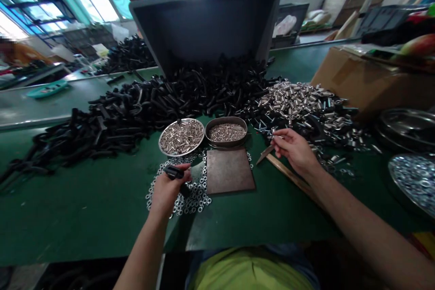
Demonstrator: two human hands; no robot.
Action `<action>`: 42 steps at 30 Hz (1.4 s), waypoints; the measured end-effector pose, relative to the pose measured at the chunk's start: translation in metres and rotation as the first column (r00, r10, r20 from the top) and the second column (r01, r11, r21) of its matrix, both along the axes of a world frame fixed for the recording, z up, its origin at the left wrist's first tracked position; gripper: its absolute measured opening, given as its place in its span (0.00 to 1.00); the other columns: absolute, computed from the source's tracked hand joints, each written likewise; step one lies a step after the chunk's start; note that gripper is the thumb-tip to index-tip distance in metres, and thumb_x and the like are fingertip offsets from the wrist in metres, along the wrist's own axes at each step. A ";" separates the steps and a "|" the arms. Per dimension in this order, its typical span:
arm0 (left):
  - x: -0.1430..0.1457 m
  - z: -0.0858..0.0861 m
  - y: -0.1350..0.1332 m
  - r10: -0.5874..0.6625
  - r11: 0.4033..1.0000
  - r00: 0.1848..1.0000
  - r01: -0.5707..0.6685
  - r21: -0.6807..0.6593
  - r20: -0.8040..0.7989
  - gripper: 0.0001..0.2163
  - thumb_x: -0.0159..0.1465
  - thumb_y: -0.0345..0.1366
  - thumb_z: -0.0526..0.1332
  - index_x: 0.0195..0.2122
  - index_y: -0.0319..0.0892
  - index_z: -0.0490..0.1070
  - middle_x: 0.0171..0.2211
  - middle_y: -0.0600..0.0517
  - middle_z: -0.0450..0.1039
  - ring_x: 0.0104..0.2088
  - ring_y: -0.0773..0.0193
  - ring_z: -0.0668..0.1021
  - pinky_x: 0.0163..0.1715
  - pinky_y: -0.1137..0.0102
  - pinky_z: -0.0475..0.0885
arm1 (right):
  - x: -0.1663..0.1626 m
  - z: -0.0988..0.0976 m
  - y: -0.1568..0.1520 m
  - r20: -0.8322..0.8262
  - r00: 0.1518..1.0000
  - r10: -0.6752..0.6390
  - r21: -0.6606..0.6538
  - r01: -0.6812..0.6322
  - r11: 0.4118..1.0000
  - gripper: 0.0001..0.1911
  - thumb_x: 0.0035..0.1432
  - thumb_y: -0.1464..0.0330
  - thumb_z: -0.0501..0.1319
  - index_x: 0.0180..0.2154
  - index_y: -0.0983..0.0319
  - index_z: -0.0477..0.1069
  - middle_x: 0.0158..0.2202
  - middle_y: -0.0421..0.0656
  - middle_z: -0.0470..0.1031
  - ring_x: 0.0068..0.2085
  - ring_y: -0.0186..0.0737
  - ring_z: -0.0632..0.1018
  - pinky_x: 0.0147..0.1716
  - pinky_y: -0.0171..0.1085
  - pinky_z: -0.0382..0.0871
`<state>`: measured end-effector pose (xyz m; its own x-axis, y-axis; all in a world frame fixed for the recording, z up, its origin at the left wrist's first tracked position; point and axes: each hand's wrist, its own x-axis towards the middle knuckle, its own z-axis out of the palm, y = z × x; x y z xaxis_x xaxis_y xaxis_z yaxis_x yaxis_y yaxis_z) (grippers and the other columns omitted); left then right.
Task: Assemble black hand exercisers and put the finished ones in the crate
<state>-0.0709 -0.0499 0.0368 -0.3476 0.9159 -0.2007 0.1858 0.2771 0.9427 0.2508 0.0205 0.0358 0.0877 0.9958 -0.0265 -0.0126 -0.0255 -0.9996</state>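
My left hand is closed around a black plastic handle part, held just above a scatter of small metal washers on the green table. My right hand pinches a small silver metal sleeve at the near edge of the pile of silver sleeves. Between the hands lies a flat brown plate. Behind it stand a round dish of silver pins and an oval tin of tiny metal pieces.
A big heap of black plastic parts spills from a tilted dark bin. A wooden stick lies under my right wrist. A cardboard box, metal bowls and a tray of washers sit at right. A person works at far left.
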 end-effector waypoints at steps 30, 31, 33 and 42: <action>0.088 -0.031 -0.062 0.027 0.933 0.494 0.301 -0.200 0.869 0.13 0.48 0.33 0.69 0.30 0.37 0.67 0.18 0.60 0.58 0.16 0.79 0.57 0.16 0.82 0.52 | -0.086 0.000 -0.093 0.126 0.910 0.396 -0.046 -0.393 0.918 0.12 0.53 0.61 0.63 0.40 0.56 0.69 0.33 0.40 0.76 0.35 0.41 0.76 0.36 0.39 0.69; 0.091 -0.030 -0.062 0.040 0.928 0.446 0.314 -0.198 0.894 0.13 0.47 0.31 0.69 0.30 0.37 0.66 0.19 0.60 0.57 0.16 0.80 0.57 0.16 0.83 0.52 | -0.087 0.003 -0.096 0.126 0.908 0.399 -0.041 -0.397 0.917 0.12 0.53 0.61 0.63 0.40 0.56 0.69 0.33 0.40 0.77 0.35 0.41 0.77 0.35 0.39 0.69; 0.097 -0.027 -0.061 0.023 0.934 0.414 0.315 -0.167 0.910 0.13 0.46 0.29 0.69 0.29 0.37 0.65 0.19 0.60 0.56 0.17 0.80 0.57 0.16 0.83 0.52 | -0.090 0.008 -0.101 0.161 0.899 0.407 -0.028 -0.408 0.912 0.10 0.54 0.62 0.62 0.40 0.55 0.69 0.35 0.40 0.77 0.36 0.41 0.77 0.35 0.39 0.69; 0.096 -0.016 -0.067 -0.265 0.913 0.663 0.405 -0.038 0.701 0.15 0.47 0.36 0.69 0.33 0.38 0.68 0.20 0.60 0.57 0.18 0.77 0.58 0.16 0.79 0.52 | -0.095 0.006 -0.100 0.391 0.828 0.401 -0.003 -0.435 0.901 0.07 0.56 0.64 0.58 0.37 0.58 0.70 0.36 0.41 0.76 0.37 0.41 0.76 0.38 0.39 0.67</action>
